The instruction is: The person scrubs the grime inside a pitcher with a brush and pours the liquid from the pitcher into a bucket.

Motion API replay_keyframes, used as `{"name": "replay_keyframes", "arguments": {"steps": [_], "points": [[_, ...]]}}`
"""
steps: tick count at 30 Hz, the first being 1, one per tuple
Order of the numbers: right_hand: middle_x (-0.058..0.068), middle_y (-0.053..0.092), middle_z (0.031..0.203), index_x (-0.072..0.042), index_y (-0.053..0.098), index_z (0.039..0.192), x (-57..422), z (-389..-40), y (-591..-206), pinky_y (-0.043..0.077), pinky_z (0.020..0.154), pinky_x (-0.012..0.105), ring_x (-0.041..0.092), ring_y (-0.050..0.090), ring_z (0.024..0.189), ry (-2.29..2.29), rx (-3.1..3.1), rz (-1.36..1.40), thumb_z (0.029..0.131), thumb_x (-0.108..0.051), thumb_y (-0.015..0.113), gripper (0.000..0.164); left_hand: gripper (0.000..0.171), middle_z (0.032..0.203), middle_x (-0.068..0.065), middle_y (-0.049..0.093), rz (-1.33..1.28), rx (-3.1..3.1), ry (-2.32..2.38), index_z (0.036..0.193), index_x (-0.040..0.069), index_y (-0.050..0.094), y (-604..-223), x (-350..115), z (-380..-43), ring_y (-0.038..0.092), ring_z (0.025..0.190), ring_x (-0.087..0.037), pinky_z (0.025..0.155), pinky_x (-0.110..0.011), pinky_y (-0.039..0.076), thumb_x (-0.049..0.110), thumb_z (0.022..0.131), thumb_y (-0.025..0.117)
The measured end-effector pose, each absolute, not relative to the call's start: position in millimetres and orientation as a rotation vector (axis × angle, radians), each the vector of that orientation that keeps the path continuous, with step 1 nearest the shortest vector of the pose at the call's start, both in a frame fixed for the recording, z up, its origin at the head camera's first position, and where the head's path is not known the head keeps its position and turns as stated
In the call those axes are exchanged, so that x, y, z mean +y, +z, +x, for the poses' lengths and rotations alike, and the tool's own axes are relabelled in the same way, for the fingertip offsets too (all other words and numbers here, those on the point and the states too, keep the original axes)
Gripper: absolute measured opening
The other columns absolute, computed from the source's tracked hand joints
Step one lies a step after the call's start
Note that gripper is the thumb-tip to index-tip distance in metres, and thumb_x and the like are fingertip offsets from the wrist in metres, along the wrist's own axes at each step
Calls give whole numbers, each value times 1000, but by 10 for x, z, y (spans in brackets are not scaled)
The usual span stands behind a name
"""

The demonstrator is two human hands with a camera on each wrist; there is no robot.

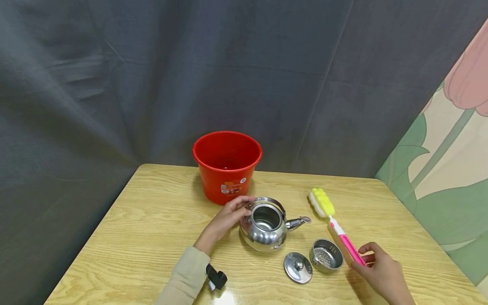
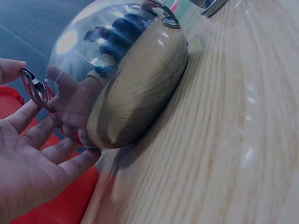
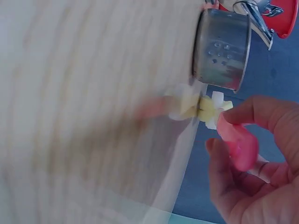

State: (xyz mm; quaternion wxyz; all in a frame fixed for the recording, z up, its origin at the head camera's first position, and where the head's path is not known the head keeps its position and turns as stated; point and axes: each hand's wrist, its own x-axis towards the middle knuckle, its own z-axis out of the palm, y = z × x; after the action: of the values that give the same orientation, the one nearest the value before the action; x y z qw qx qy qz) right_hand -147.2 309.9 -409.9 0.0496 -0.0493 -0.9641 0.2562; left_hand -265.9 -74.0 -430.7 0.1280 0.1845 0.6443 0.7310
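Observation:
A shiny steel kettle (image 1: 263, 237) stands lidless on the table, its spout pointing right and its carrying handle folded toward the back. My left hand (image 1: 228, 218) touches the kettle's left side with spread, fairly straight fingers. In the left wrist view, the thumb and index finger of this hand (image 2: 37, 158) lie beside a metal loop on the kettle (image 2: 135, 88). My right hand (image 1: 385, 273) pinches the pink handle end of a cleaning brush (image 1: 348, 245) with a yellow and white sponge head. The right wrist view shows thumb and fingers of that hand (image 3: 261, 186) round the handle.
Behind the kettle stands a red bucket (image 1: 228, 178). A round steel lid (image 1: 298, 267) lies in front, beside a perforated steel strainer cup (image 1: 326, 255), left of the brush handle. A dark curtain (image 1: 244, 76) hangs behind the wooden table (image 1: 160, 220).

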Motion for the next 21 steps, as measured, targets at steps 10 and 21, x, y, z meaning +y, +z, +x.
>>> {"name": "replay_keyframes", "arguments": {"steps": [10,21], "points": [[16,71,83,-3,64,99,3046,-1440,-4013,39,50,27,7,59,61,738,-2708,-194,80,-15,75,24,42,136,-10,53,546,1877,2131,133,2,53,-4320,-739,-2664,47,122,-24,99,-35,39,9,92,56],[17,71,88,-5,69,99,2987,-1496,-3967,37,50,25,-2,50,58,774,-2531,-375,80,-17,77,24,42,135,-10,53,557,1885,2133,133,2,53,-4318,-736,-2670,47,123,-24,99,-34,39,7,92,55]]}}
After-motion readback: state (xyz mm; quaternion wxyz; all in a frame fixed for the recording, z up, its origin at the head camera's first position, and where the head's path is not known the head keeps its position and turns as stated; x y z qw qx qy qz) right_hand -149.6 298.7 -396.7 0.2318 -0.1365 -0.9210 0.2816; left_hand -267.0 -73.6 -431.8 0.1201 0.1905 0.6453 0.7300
